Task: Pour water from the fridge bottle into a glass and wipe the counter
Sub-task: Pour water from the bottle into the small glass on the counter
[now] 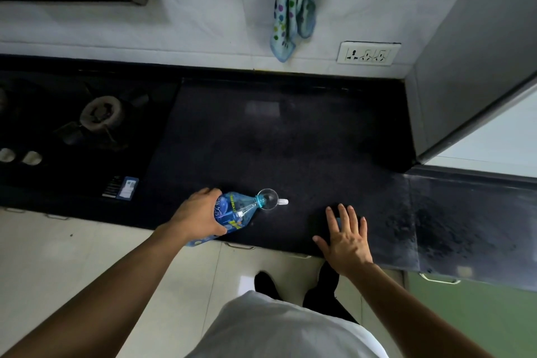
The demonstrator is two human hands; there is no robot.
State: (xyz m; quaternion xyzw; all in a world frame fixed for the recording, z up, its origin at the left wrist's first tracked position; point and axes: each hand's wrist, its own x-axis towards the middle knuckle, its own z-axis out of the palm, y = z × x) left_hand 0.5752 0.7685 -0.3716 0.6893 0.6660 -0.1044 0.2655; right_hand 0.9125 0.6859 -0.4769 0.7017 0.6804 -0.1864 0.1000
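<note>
The bottle (236, 209) is clear plastic with a blue label. Its yellow print is too blurred to read. The left hand (197, 215) grips its body, and the bottle is tilted with its neck at the hand's 3 o'clock, over the glass (269, 198) on the dark worktop (290, 139). A white cap (284, 201) lies just beside the glass at 3 o'clock. The right hand (345, 237) lies flat at the glass's 4 o'clock, fingers spread.

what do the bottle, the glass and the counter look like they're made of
Bottle: likely thin plastic, blue-tinted and see-through, with a glossy printed label.
Glass: clear glass or hard plastic, hard to tell; the counter shows through its round rim.
Counter: dark polished stone, perhaps granite; speckled, faintly reflective.
</note>
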